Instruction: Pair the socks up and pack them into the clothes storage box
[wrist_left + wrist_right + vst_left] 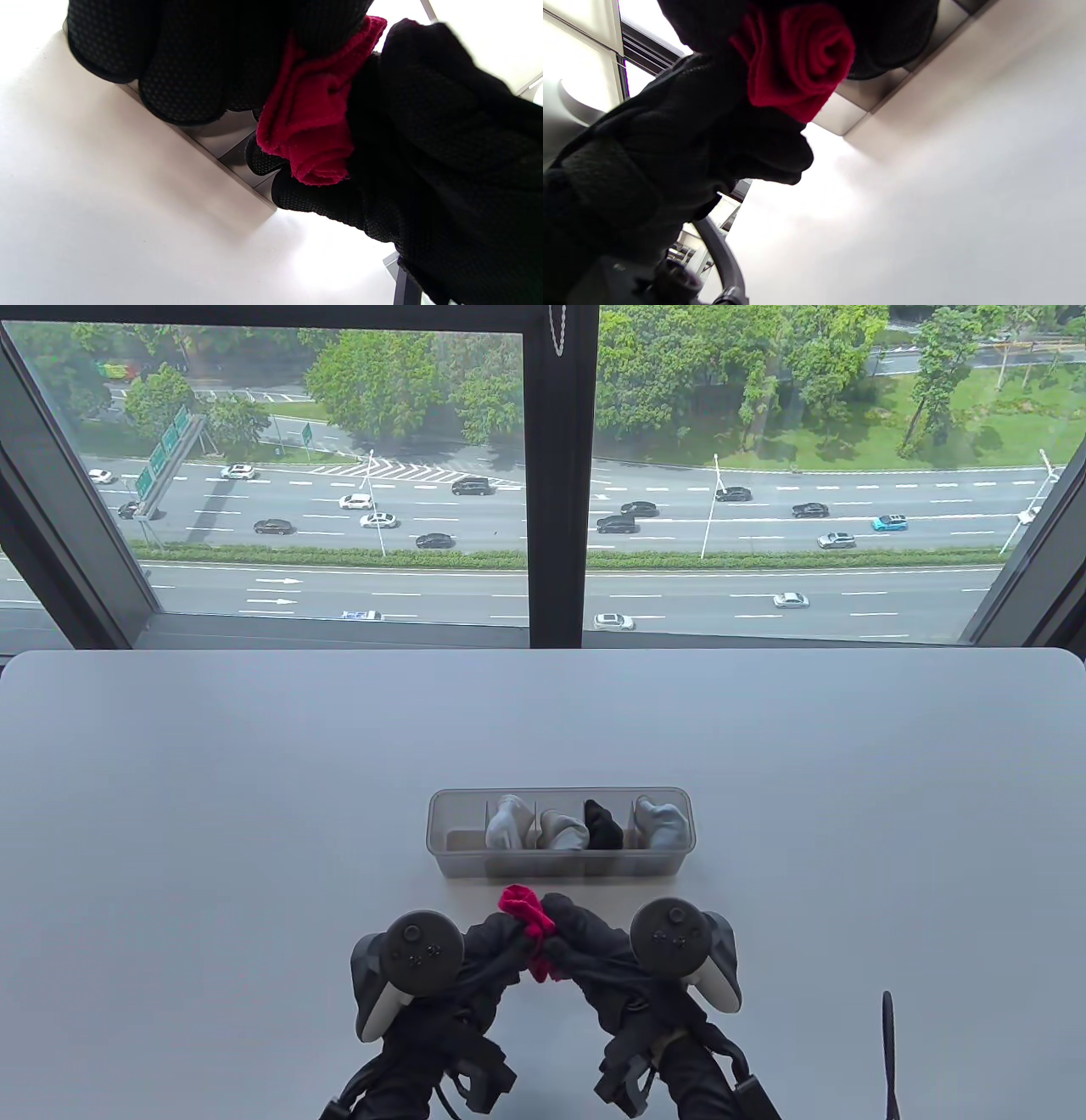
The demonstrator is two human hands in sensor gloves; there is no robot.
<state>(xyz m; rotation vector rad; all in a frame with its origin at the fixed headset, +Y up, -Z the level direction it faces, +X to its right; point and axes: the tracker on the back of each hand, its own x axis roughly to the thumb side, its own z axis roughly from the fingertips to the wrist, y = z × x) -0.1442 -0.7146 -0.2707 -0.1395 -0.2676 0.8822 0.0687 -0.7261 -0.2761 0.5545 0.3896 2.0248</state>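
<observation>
fingers (pixel 182 84) of both gloved hands curl in on a red sock roll (pixel 528 925), pinched between them just above the surface (pixel 212 814). left hand (pixel 475 963) closes on it from the left, right hand (pixel 594 954) from the right; knuckles nearly meet. right wrist view shows the roll end-on, wound in a spiral. left wrist view shows folded red edges poking out between black fingertips.

storage box (pixel 560 865), translucent, long and divided, sits just beyond the hands, near but not touching them. leftmost compartment holds no sock. next along: pale grey pair (pixel 509 821), second pale pair (pixel 562 830), black pair (pixel 603 824), blue-grey pair (pixel 662 821) at the right end.

between roll and empty compartment: only the box's near wall. black strap (pixel 887 1052) lies at the surface's near right edge, well apart from the hands. window frame (pixel 556 475) behind the surface, road with cars (pixel 543 526) far below. trackers ride on the back of each hand, left tracker (pixel 420 954), right tracker (pixel 674 937).
</observation>
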